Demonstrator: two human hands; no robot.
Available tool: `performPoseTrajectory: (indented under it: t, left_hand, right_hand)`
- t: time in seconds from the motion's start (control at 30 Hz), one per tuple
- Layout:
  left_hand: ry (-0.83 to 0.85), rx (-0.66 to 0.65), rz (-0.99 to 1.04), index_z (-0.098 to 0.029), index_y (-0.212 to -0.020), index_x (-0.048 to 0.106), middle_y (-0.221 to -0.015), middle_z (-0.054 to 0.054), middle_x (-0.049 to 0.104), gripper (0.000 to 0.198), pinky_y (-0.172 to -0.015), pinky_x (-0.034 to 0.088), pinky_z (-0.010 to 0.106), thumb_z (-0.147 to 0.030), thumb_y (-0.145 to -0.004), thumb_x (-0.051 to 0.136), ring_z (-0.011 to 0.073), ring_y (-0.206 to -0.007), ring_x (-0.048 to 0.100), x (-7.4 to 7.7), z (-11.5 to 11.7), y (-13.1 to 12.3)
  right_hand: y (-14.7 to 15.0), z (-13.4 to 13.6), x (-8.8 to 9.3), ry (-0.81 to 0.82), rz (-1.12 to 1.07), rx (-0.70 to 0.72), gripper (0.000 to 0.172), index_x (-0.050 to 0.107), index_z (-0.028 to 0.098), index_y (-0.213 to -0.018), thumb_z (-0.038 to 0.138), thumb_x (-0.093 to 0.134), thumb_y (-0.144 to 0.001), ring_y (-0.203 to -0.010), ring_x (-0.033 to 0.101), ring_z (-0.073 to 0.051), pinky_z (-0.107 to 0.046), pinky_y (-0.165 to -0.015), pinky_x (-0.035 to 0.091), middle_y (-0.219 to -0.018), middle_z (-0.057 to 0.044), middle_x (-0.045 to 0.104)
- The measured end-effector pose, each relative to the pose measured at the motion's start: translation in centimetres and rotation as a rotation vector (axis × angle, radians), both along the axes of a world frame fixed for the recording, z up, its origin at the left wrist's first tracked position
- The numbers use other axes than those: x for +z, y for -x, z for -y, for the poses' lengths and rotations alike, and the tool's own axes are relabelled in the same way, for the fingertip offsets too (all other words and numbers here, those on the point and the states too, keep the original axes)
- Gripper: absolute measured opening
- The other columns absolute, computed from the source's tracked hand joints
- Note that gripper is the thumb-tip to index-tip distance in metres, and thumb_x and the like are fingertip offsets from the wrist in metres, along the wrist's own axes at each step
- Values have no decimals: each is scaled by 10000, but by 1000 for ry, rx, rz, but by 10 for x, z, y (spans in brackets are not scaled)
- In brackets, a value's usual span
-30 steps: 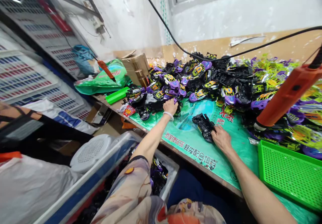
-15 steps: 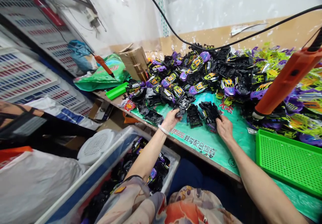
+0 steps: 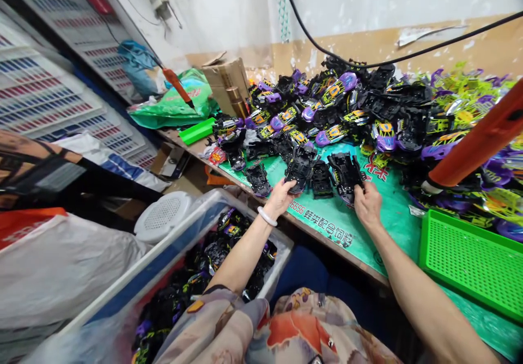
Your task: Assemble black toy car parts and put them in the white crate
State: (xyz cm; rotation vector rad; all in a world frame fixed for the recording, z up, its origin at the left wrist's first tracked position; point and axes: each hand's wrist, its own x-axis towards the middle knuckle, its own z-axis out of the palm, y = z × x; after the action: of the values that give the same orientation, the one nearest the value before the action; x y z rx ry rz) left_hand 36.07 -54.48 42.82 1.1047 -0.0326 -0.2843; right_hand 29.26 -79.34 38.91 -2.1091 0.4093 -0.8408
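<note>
My left hand point(image 3: 281, 199) is closed on the near end of a toy car point(image 3: 301, 165), its black underside facing up. Closed too, my right hand point(image 3: 368, 203) grips the right side of another upturned toy car point(image 3: 345, 173). Between these two, a black toy car chassis point(image 3: 322, 180) lies on the green sheet point(image 3: 322, 217). One more black chassis point(image 3: 258, 180) rests at the table edge, left of my left hand. Behind my hands is a heap of purple, yellow and black toy cars point(image 3: 333, 90).
An orange electric screwdriver point(image 3: 478, 140) hangs at the right above a green perforated basket point(image 3: 469, 260); another screwdriver point(image 3: 177, 87) hangs at the left. A white-rimmed crate point(image 3: 281, 260) of cars stands below the table edge. A cardboard box point(image 3: 224, 83) sits at the back.
The toy car in my left hand has turned more upright, closer to the middle chassis. The car in my right hand has shifted slightly. The whole view has swung a little left.
</note>
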Motion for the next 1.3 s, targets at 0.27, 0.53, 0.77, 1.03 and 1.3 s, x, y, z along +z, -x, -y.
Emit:
performPoseTrajectory:
  t: [0.27, 0.53, 0.77, 1.03, 1.3]
  left_hand:
    - [8, 105, 34, -185, -935, 575, -925, -1, 662, 351, -691, 488, 265, -240, -647, 767, 124, -766, 600, -2, 0, 24]
    - [6, 178, 46, -176, -937, 577, -917, 1, 651, 398, -695, 492, 270, -261, -615, 795, 128, -785, 593, -5, 1, 48]
    - [33, 151, 30, -176, -977, 595, -920, 12, 654, 448, -678, 502, 274, -276, -606, 824, 137, -781, 595, -8, 9, 71]
    - [65, 157, 37, -175, -1025, 604, -998, 33, 667, 453, -736, 513, 283, -272, -639, 820, 142, -836, 618, -10, 1, 91]
    - [41, 241, 56, -161, -970, 589, -910, 18, 648, 405, -659, 488, 260, -278, -646, 803, 135, -779, 606, -13, -33, 116]
  right_hand:
    - [3, -4, 1, 171, 46, -3, 261, 555, 183, -869, 342, 348, -884, -896, 522, -246, -397, -840, 438, -921, -119, 577]
    - [3, -8, 1, 202, 92, -18, 245, 535, 184, -931, 320, 331, -919, -895, 543, -256, -420, -830, 461, -932, -123, 574]
    - [-1, -9, -2, 36, 157, 17, 253, 509, 204, -935, 382, 331, -910, -702, 547, -229, -389, -707, 473, -783, -74, 583]
    - [5, -20, 3, -23, 172, 117, 303, 554, 197, -989, 413, 366, -889, -731, 582, -230, -377, -724, 476, -847, -90, 647]
    - [11, -21, 6, 36, 72, 139, 442, 593, 149, -1116, 431, 369, -859, -785, 596, -254, -402, -757, 473, -933, -133, 666]
